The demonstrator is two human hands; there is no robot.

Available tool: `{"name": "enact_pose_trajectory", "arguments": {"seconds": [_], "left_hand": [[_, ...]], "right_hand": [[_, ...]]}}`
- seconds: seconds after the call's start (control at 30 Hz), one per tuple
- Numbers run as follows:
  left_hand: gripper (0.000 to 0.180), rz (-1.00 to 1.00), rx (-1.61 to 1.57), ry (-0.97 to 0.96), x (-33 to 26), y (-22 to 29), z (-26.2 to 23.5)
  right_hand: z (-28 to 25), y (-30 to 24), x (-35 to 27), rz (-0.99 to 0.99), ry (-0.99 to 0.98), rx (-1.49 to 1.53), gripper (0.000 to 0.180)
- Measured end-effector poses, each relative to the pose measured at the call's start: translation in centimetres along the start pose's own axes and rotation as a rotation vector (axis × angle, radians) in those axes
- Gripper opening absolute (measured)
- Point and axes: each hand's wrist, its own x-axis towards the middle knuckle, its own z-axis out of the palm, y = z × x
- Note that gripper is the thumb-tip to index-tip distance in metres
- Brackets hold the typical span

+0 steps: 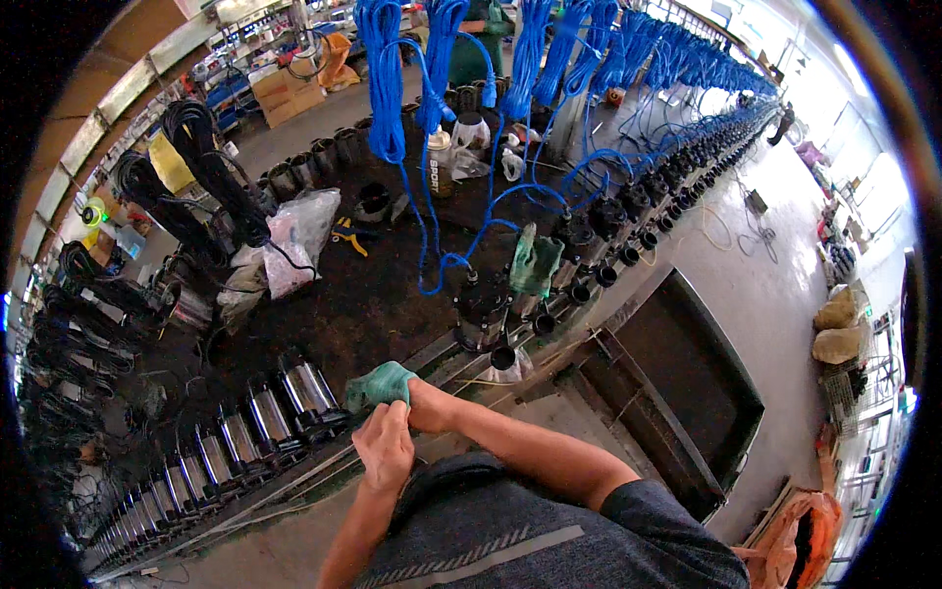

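Above the bench edge, my left hand (385, 447) is closed, its fingers pinching the near edge of a green glove (379, 386). My right hand (428, 404) meets the left at that edge, bare at the wrist. The green fabric covers its front part, so its fingers are hidden. Another crumpled green glove or cloth (535, 263) lies on black pump bodies to the right. Just left of my hands stands a row of shiny metal cylinders (309, 389). A black pump (481, 306) with a blue cable is a little beyond.
Blue cable coils (385, 79) hang along the far side, black coils (196, 147) at the left. Yellow-handled pliers (349, 237), a plastic bag (299, 236) and a bottle (438, 162) sit on the dark bench (343, 314). A metal trough (731, 393) stands at the right.
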Motion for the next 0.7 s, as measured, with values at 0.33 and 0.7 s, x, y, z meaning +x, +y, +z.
{"name": "enact_pose_trajectory", "arguments": {"seconds": [0.33,0.7], "left_hand": [[0.022,0.151,0.161,-0.025,4.0,0.3,0.4],[0.036,0.181,0.181,-0.044,4.9,1.4,2.4]], "right_hand": [[-0.7,-3.8,7.3,0.683,0.391,1.213,0.048],[-3.3,-4.2,10.7,0.363,0.151,1.442,0.066]]}}
